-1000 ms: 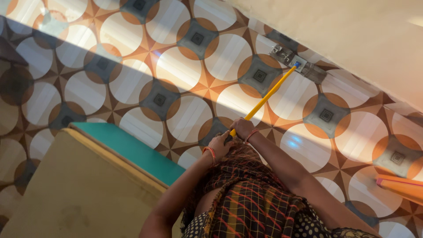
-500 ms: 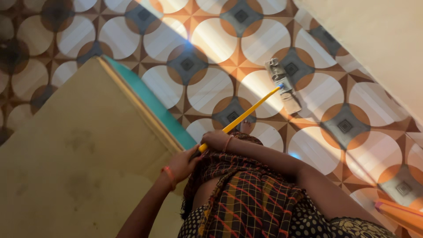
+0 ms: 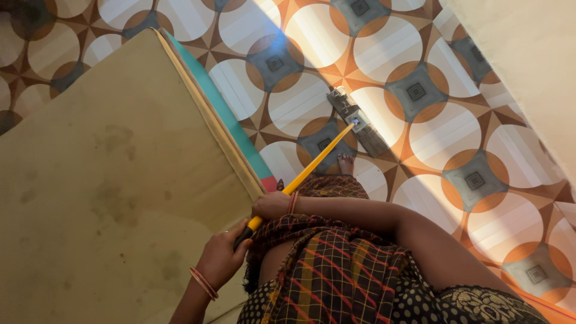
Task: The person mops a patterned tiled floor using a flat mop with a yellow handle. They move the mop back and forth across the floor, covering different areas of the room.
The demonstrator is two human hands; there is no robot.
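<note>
A large tan board (image 3: 102, 180) lies just left of both hands. The yellow mop handle (image 3: 306, 171) slants up-right from them to its grey head (image 3: 359, 123) on patterned tiles. Right hand (image 3: 271, 205) and left hand (image 3: 220, 259) are closed around it.

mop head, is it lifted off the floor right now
No, the flat grey mop head lies flat on the patterned floor at the end of the yellow handle, which both the left hand and right hand grip.
</note>
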